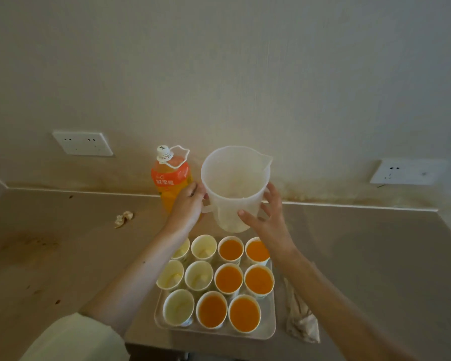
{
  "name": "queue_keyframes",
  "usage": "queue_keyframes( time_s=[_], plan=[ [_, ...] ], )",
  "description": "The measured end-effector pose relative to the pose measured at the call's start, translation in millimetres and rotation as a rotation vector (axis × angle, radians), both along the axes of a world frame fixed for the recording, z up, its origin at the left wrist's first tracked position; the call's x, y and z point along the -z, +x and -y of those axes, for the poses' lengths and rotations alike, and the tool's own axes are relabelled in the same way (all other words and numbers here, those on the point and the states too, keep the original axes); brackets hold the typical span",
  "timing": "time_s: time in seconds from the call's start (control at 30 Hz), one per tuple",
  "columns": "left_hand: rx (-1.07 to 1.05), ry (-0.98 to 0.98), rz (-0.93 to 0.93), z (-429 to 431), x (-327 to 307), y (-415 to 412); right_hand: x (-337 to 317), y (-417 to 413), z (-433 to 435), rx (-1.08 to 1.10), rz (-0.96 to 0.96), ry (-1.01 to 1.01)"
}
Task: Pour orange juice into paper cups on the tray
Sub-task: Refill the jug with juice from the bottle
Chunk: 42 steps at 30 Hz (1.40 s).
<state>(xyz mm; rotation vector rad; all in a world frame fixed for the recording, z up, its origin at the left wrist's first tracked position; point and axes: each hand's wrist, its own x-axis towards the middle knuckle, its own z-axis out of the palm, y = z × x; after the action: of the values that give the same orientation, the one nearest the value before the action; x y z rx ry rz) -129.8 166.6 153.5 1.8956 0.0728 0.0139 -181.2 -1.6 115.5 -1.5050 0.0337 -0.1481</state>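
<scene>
Head view: left hand [186, 204] grips the translucent plastic jug [232, 183] by its handle, right hand [267, 217] spread on its wall; it appears empty, so refill first.

**Domestic kitchen-style worktop, head view.** A smooth beige table [375, 243] runs along a plain cream wall [245, 74] and meets it at a raised edge strip. At far left the strip turns a corner. Two white wall outlets, the left socket [82, 143] and the right socket [404, 171], are set low in the wall just above the table, as over a household counter. Brownish staining marks the foot of the wall. The items are everyday food-serving ware: a retail orange-juice bottle [171, 178], a translucent plastic jug [232, 178], a tray [268, 328] of paper cups [229, 278], and a crumpled cloth [302, 321].
</scene>
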Motion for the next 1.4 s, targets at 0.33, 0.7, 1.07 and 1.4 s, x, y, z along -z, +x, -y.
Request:
queue_keyframes(
  time_s=[0.33,0.7,1.07,1.4],
  plan=[
    [-0.068,-0.003,-0.309,47,56,81,60,61,63,-0.113,-0.186,-0.005],
    [-0.004,0.073,-0.368,50,83,103,92,77,66,-0.130,-0.342,0.045],
    [0.010,0.069,-0.326,34,99,104,101,79,48,-0.133,-0.405,-0.003],
    [0.343,0.472,0.236,-31,63,80,55,73,5,0.464,-0.119,-0.209]
  ],
)
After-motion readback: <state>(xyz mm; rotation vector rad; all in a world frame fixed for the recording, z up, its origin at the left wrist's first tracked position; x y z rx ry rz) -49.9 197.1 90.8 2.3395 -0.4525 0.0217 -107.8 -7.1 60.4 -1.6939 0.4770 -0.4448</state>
